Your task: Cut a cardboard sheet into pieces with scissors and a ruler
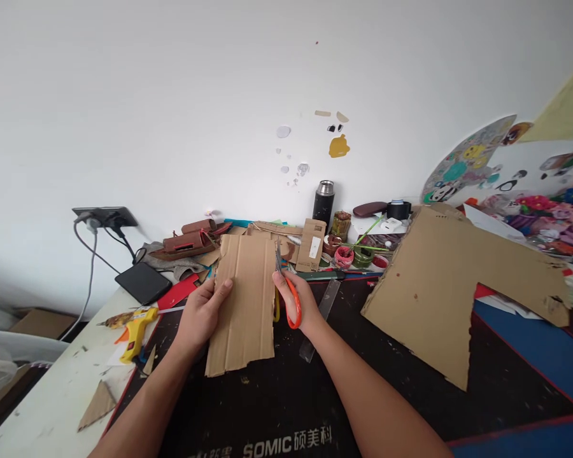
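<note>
My left hand [203,312] grips a roughly rectangular piece of corrugated cardboard [246,299] by its left edge, thumb across the front. The piece is held tilted up above the black mat [286,401], with creases running along its length. My right hand [296,296] is closed on a pair of scissors [293,306] with orange and yellow handles. Their blades point up and away along the cardboard's right edge near its upper corner. Whether the blades bite into the edge cannot be made out.
A clear ruler [321,318] lies right of my hands. A large cardboard sheet [420,292] covers the right side. Left are a yellow glue gun [137,334], a black tablet-like object [143,283] and a cardboard scrap [97,405]. Paint jars [344,256] and a black flask [323,202] stand behind.
</note>
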Motion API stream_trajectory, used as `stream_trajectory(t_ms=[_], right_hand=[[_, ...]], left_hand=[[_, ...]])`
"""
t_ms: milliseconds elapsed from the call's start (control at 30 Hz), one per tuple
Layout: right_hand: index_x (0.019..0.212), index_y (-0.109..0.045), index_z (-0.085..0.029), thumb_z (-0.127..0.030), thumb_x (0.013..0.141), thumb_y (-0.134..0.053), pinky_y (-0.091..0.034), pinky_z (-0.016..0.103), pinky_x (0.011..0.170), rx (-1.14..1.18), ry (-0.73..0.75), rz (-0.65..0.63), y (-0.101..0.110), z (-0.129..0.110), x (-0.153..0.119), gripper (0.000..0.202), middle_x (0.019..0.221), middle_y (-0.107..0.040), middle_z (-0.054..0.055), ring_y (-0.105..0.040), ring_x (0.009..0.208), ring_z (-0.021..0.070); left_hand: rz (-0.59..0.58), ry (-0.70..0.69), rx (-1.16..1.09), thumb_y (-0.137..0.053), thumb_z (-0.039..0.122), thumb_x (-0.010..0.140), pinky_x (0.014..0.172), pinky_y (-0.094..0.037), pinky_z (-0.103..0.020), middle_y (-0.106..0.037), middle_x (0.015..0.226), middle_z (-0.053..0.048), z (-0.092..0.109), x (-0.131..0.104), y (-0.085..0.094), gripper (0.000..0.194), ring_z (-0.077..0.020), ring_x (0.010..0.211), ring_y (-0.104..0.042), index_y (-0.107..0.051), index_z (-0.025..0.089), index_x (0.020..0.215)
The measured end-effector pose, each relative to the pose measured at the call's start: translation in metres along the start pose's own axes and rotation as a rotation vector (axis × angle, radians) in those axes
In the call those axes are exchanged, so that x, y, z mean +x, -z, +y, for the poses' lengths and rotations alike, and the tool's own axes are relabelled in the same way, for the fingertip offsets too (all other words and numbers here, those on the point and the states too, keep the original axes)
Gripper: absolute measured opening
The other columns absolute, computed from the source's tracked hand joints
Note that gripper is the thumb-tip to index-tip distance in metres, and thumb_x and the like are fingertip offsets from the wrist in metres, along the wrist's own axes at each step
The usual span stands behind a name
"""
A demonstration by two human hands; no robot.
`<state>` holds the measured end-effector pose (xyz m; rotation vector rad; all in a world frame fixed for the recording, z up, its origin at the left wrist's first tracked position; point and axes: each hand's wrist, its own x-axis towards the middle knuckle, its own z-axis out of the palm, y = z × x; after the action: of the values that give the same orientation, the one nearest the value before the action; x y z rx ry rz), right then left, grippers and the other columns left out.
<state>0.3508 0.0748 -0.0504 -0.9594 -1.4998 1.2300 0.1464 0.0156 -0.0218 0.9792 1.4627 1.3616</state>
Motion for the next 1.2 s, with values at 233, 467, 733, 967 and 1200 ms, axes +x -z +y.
stream_trajectory(t_ms=[233, 467, 733, 967, 1200], right_hand=[[0.072, -0.051, -0.023, -0.08, 0.091, -0.056, -0.037, 0.029, 0.065, -0.004, -0.005, 0.055, 0.0023, 0.001, 0.004, 0.06, 0.069, -0.051, -0.001, -0.048, 0.071, 0.0197], [0.075, -0.052, -0.024, -0.078, 0.091, -0.059, -0.038, 0.028, 0.059, 0.071, -0.039, -0.014, 0.0008, 0.0002, 0.0013, 0.057, 0.068, -0.052, -0.001, -0.049, 0.063, 0.0181], [0.071, -0.05, -0.023, -0.075, 0.093, -0.057, -0.037, 0.028, 0.064, -0.002, 0.019, 0.042, 0.0019, -0.0018, 0.0014, 0.057, 0.069, -0.049, -0.001, -0.049, 0.071, 0.0187], [0.07, -0.049, -0.023, -0.078, 0.091, -0.056, -0.032, 0.028, 0.061, -0.036, 0.013, 0.076, 0.0039, -0.0001, 0.0032, 0.06, 0.067, -0.043, -0.002, -0.041, 0.066, 0.0169], [0.069, -0.049, -0.024, -0.076, 0.092, -0.058, -0.032, 0.029, 0.059, -0.045, 0.013, 0.043, 0.0027, -0.0007, 0.0013, 0.058, 0.064, -0.047, -0.002, -0.045, 0.064, 0.0184]], left_hand=[[-0.05, 0.034, 0.003, -0.093, 0.066, 0.063, 0.058, -0.052, -0.031, -0.077, 0.077, -0.009, -0.0046, 0.0, -0.0009, 0.055, -0.0274, 0.067, -0.071, -0.076, 0.018, 0.085], [-0.003, 0.025, 0.004, -0.09, 0.073, 0.063, 0.061, -0.055, -0.032, -0.079, 0.081, -0.009, 0.0003, 0.0014, 0.0027, 0.06, -0.028, 0.071, -0.072, -0.075, 0.019, 0.086], [-0.023, 0.0, 0.088, -0.089, 0.072, 0.064, 0.06, -0.055, -0.034, -0.078, 0.079, -0.01, -0.0004, -0.0033, -0.0018, 0.057, -0.0301, 0.072, -0.072, -0.074, 0.02, 0.082], [-0.151, -0.005, 0.155, -0.082, 0.074, 0.072, 0.062, -0.056, -0.035, -0.078, 0.08, -0.009, 0.0029, -0.0025, 0.001, 0.057, -0.0296, 0.072, -0.072, -0.071, 0.019, 0.085], [-0.098, -0.04, 0.185, -0.081, 0.075, 0.072, 0.064, -0.056, -0.035, -0.08, 0.085, -0.01, 0.0036, -0.0016, 0.0037, 0.06, -0.0296, 0.077, -0.073, -0.075, 0.019, 0.09]])
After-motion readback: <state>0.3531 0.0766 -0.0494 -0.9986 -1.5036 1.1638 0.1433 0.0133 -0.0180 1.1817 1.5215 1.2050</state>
